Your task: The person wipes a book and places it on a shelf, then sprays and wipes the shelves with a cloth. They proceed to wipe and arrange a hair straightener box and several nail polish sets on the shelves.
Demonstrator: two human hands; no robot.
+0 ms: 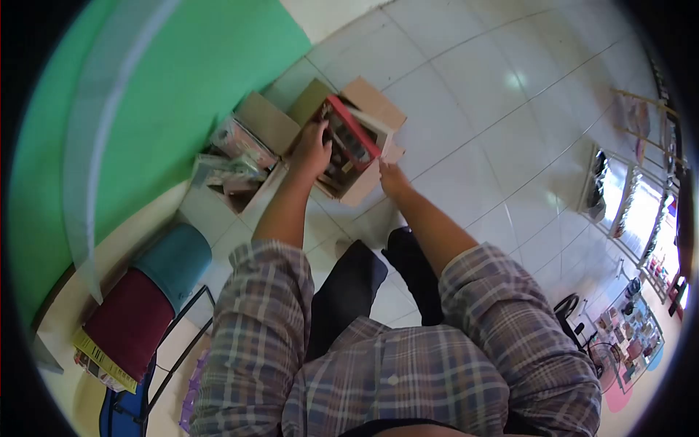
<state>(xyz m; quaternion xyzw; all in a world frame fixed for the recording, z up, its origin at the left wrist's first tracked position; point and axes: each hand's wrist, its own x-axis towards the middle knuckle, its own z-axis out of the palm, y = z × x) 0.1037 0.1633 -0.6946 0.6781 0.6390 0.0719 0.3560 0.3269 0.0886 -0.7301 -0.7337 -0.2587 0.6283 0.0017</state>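
A flat, red-edged box (pixel 354 131) with a dark, picture-like face stands tilted in an open cardboard carton (pixel 359 188) on the floor. My left hand (pixel 313 151) grips its left end, thumb and fingers apart around the edge. At the opposite end, my right hand (pixel 393 180) has its fingers closed by the lower right corner of the red-edged box; the exact contact is too small to see. Behind the red edge sits a white-edged item (pixel 371 125), partly hidden. Darker contents lower in the carton cannot be made out.
Left of the carton, a second open cardboard box (pixel 268 124) holds plastic-wrapped packets (pixel 244 169). A green wall (pixel 196 73) rises behind them. Teal (pixel 175 262) and maroon (pixel 135 309) containers stand at lower left. A glass display (pixel 630 328) is at far right.
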